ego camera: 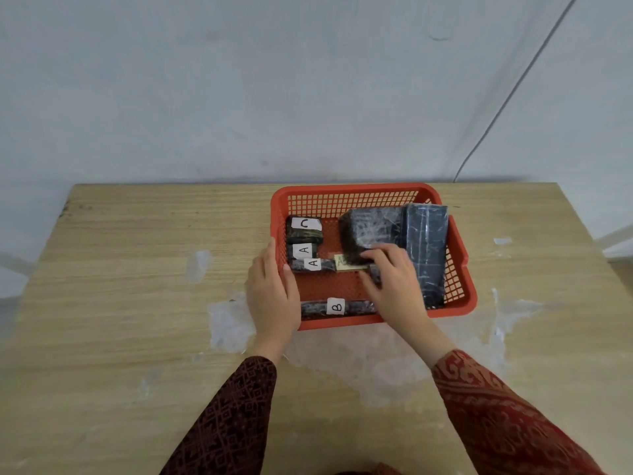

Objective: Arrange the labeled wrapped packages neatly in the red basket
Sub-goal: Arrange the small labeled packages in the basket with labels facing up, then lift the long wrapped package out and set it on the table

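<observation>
Right hand [394,279] reached into the red basket [459,269] at frame centre, fingers [376,255] pinched on the big wrapped package [370,231], its long axis running left-right. Left hand [274,289] flat, steadying the left rim.

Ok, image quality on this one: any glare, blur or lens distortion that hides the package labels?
Head view: soft, even light, only faint shadows; wide-angle bending of the table edges; plastic wrap on the large package glints white; B label reads sharply; the yellowish label beside the right hand is blurred, illegible.
</observation>
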### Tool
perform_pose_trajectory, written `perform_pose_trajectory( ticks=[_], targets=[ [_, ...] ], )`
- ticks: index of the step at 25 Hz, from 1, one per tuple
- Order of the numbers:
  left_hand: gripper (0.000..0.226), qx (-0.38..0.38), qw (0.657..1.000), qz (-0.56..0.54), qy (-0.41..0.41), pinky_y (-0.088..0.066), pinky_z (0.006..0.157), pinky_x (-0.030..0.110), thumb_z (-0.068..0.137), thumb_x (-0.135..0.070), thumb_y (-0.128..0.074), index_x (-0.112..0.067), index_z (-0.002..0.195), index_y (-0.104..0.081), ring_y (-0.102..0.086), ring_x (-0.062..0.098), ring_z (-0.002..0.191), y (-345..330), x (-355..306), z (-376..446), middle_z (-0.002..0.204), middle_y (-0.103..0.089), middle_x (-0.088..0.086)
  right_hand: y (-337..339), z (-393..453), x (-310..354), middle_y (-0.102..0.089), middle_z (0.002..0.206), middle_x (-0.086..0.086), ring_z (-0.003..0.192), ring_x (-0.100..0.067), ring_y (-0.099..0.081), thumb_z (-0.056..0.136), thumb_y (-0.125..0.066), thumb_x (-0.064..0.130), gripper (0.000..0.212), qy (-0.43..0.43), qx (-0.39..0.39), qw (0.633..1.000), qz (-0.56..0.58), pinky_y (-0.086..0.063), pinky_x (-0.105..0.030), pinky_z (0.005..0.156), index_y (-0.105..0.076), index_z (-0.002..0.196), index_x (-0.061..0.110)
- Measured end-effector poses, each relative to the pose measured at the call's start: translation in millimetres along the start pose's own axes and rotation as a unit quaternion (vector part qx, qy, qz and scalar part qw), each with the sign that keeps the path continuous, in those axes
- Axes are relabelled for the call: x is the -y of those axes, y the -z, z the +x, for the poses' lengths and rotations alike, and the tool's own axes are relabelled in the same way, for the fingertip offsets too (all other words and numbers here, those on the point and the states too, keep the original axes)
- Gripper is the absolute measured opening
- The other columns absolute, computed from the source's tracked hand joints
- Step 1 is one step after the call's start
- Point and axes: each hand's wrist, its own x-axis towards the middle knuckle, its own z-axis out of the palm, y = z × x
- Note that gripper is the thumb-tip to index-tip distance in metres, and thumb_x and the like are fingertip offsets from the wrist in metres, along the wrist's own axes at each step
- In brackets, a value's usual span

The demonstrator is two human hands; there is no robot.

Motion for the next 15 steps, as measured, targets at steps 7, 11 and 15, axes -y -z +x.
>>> perform_pose_trajectory(
  ticks=[7, 11, 15],
  targets=[
    [0.037, 0.089, 0.975, 0.103, -0.178, -0.048, 0.087, 0.043, 0.092, -0.017, -0.054, -0.009, 0.128, -0.057, -0.061, 0.031, 0.104, -29, -50, -9, 0.117, -0.064, 0.012, 67, 19, -81, -0.044, 0.133, -0.02, 0.125, -0.036, -0.04, 0.079, -0.071, 0.012, 0.054, -0.076, 0.014, 0.997, -0.003, -0.037, -0.049, 0.107, -0.05, 0.128, 0.006],
    [0.04, 0.338, 0.938, 0.017, -0.072, -0.048, 0.088, 0.035, 0.094, -0.029, -0.054, -0.015, 0.132, -0.051, -0.058, 0.027, 0.111, -77, -94, -15, 0.123, -0.062, 0.009, 71, 61, -114, -0.03, 0.149, -0.017, 0.138, -0.035, -0.025, 0.076, -0.076, 0.026, 0.087, -0.121, 0.077, 0.99, 0.019, -0.025, -0.049, 0.115, -0.027, 0.146, 0.012],
    [0.033, 0.347, 0.932, -0.083, 0.063, -0.042, 0.08, 0.024, 0.088, -0.024, -0.065, -0.011, 0.117, -0.06, -0.061, 0.023, 0.108, -117, -118, -16, 0.115, -0.067, 0.008, 63, 70, -132, -0.03, 0.149, -0.013, 0.138, -0.031, -0.025, 0.073, -0.078, 0.033, 0.088, -0.128, 0.131, 0.981, 0.062, -0.027, -0.05, 0.115, -0.029, 0.143, 0.012]
  ],
)
